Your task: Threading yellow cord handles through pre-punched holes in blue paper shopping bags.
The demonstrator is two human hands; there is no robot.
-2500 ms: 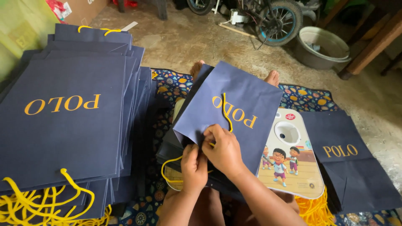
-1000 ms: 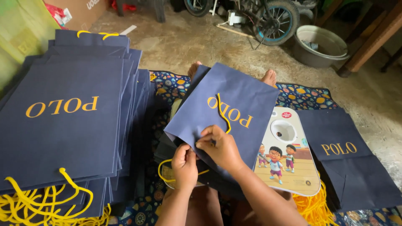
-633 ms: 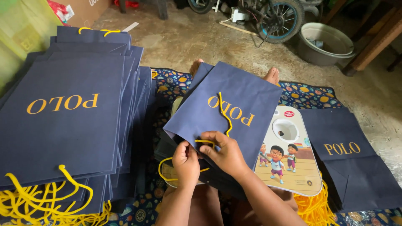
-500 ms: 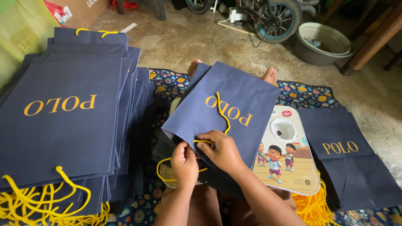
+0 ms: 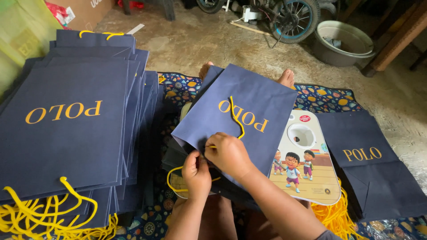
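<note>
A navy paper bag (image 5: 262, 102) with gold lettering lies tilted across my lap. A yellow cord handle (image 5: 236, 118) runs over its face. My right hand (image 5: 229, 153) pinches the cord at the bag's near edge. Just left of it, my left hand (image 5: 197, 171) grips the same edge, and a yellow loop (image 5: 173, 182) hangs below it. Under the bag sits a flat cartoon-printed board (image 5: 307, 169) with a round hole.
A tall stack of finished navy bags (image 5: 71, 124) with yellow handles fills the left. More flat navy bags (image 5: 373, 169) lie at right, over a bundle of yellow cords (image 5: 331, 215). A patterned mat (image 5: 329, 98), a grey basin (image 5: 344, 42) and a small bicycle wheel (image 5: 300, 18) lie ahead.
My hands stayed at the bag's near edge, working the yellow cord. The right hand slid slightly left along the edge and the bag shifted a little.
</note>
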